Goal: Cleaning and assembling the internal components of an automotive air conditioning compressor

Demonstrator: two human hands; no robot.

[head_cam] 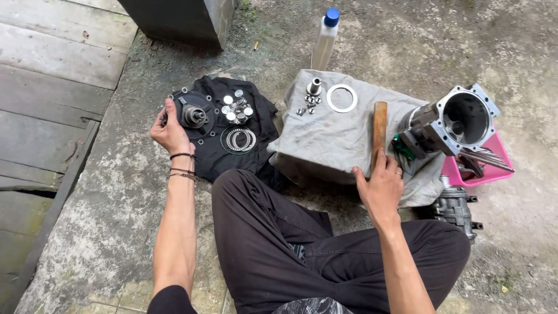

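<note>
A person sits cross-legged on the concrete floor [116, 221] in dark trousers, filling the lower middle of the frame. Right of centre a grey cloth [331, 139] is draped over a low block, and at the right edge an open metal housing [459, 119] rests partly on it and partly over a pink tray [494, 168], its round bore facing up and toward the camera. Left of centre lies a black cloth [261, 116]. On its left part sits a round dark flange plate [192, 113] with a short shaft stub rising from its middle, its axis pointing up toward the camera. The left hand [170, 131] grips the left rim of this plate, fingers curled around the edge and thumb up. A wooden handle [379, 131] lies on the grey cloth, its long axis running almost straight up and down the frame, tilted slightly. The right hand [381, 186] rests at its lower end, fingers held loosely together, the forefinger lying along the wood; whether it grips cannot be told. A white bottle [324, 40] with a blue cap stands at the upper middle. A flat metal ring [341, 97] lies on the grey cloth, beside a small metal sleeve [314, 87] and a few bolts [309, 104]. On the black cloth are a cluster of pistons [237, 107] and bearing rings [238, 139].
</note>
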